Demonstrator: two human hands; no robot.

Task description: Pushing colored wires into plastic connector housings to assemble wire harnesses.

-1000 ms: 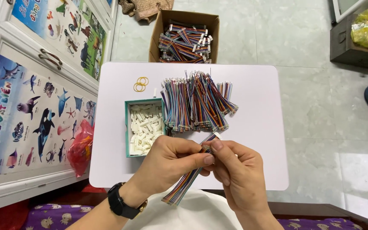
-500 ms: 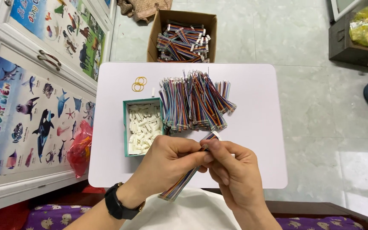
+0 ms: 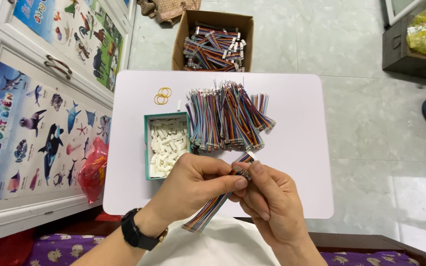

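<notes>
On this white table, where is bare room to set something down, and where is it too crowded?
The widest bare patch of the white table lies right of the heap of coloured wires, out to the right edge. A narrower strip runs along the left edge, beside the green box of white connectors and below the yellow rubber bands. The middle and near edge are crowded by heap, box and both hands.

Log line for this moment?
left hand: grips ribbon cable | right hand: pinches cable end | nearby: connector box, cable pile

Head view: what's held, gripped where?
Both hands, left hand and right hand, pinch a multicoloured ribbon cable near its upper connector end; the rest hangs free.
</notes>
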